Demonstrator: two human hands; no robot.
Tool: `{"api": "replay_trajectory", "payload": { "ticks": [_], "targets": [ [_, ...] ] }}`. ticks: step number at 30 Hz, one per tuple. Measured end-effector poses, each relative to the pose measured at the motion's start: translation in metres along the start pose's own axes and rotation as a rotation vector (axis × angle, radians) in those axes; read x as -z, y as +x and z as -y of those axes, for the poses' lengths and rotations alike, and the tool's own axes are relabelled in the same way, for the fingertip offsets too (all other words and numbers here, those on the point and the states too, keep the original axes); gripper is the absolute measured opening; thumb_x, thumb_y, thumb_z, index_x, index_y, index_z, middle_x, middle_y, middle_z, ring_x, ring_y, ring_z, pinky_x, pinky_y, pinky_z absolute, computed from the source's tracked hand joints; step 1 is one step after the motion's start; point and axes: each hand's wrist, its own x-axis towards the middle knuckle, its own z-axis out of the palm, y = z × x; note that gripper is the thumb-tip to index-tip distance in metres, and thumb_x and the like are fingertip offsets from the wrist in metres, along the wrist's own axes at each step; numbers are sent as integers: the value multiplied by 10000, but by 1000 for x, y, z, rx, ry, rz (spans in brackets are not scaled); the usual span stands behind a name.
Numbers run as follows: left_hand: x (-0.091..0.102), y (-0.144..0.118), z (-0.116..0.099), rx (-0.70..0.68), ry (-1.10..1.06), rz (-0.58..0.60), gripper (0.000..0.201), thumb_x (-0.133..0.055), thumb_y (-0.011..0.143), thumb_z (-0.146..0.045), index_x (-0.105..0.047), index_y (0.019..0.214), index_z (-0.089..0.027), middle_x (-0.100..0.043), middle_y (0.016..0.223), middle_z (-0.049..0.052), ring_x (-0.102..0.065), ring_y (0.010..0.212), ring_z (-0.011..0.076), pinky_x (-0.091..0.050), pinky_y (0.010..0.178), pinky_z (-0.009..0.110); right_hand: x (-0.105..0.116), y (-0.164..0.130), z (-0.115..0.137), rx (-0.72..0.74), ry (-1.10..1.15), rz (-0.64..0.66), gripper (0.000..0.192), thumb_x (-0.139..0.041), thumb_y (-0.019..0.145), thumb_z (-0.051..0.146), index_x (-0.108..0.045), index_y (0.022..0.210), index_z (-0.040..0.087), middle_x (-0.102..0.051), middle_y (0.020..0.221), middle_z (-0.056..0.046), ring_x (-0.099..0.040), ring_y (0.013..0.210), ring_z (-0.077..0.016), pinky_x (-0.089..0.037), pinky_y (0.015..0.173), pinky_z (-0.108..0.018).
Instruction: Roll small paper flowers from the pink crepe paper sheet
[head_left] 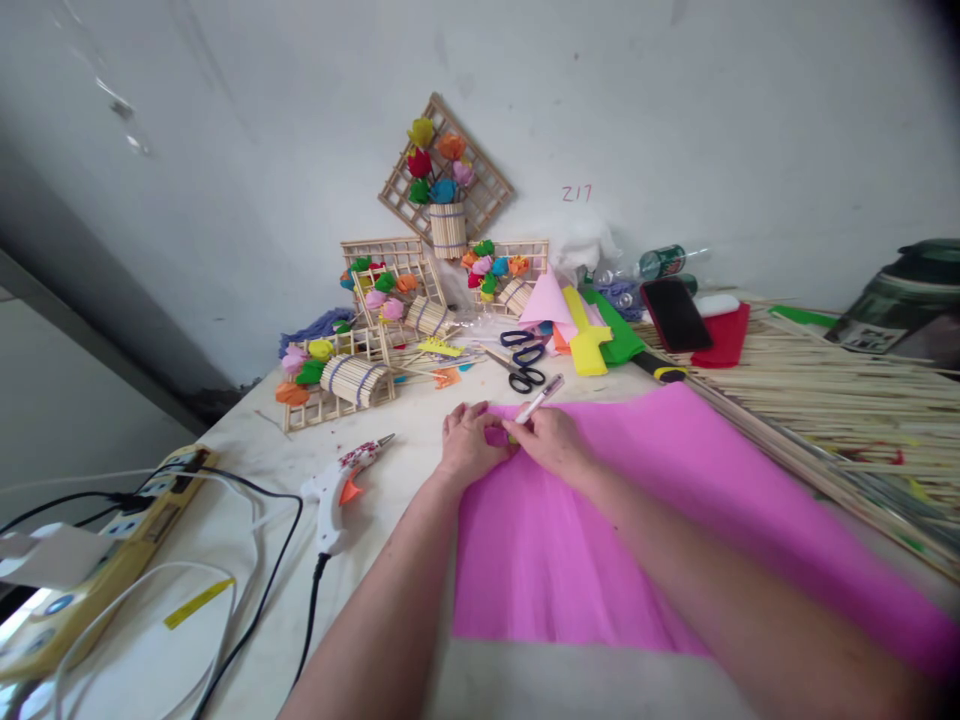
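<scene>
Holding the pen [543, 394]: right hand [551, 440], fingers pinched.
Left hand [474, 440]: fingers bent on a corner of the pink paper [540, 560]; can't tell if it grips.
Pink paper: on the table [412, 440], under both hands.
Flower frames [446, 175]: look done.
Pen work: seems unfinished.

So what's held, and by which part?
The right hand holds a pen near its lower end; the left hand is on the pink sheet, its grip unclear.

Pink sheet [547, 545] — partly hidden behind right forearm [720, 545]
</scene>
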Motion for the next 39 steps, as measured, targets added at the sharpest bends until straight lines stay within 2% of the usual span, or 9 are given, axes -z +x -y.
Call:
{"api": "replay_trajectory", "payload": {
  "ticks": [12,21,26,32,39],
  "targets": [
    [3,0,1,-7,-10,37,432,-676,555,-413,-611,974,-330,-424,1307,-32,-241,1249,293,-181,1024,455,2,0,1,-11,5,18,277,-468,781,376,-628,691,168,-666,699,-69,-608,673,-170,-346,569,-232],
    [4,1,0,4,2,57,438,-668,553,-446,-610,973,-332,-417,1312,-35,-235,1254,286,-176,1028,453,3,0,2,-19,-16,27,273,-471,766,374,-624,681,166,-656,667,-61,-591,632,-165,-322,536,-232],
    [2,1,1,-1,9,43,429,-674,552,-431,-616,966,-338,-421,1309,-37,-245,1253,285,-184,1028,449,1,1,-2,-50,93,-11,256,-480,749,362,-613,649,167,-648,634,-51,-582,613,-155,-335,542,-222],
    [0,2,0,-8,-9,5,354,-639,591,-501,-639,910,-346,-446,1285,-37,-278,1241,258,-176,1030,440,-3,3,-10,-173,237,-131,277,-453,760,381,-614,711,161,-647,630,-49,-588,618,-154,-361,559,-214],
    [-4,-2,-6,6,-16,-117,267,-607,643,-510,-659,822,-318,-507,1228,-40,-314,1213,252,-218,1012,425,-5,6,-9,-222,95,-106,314,-445,770,423,-620,722,167,-658,665,-64,-593,642,-167,-323,530,-223]
  ]
}}
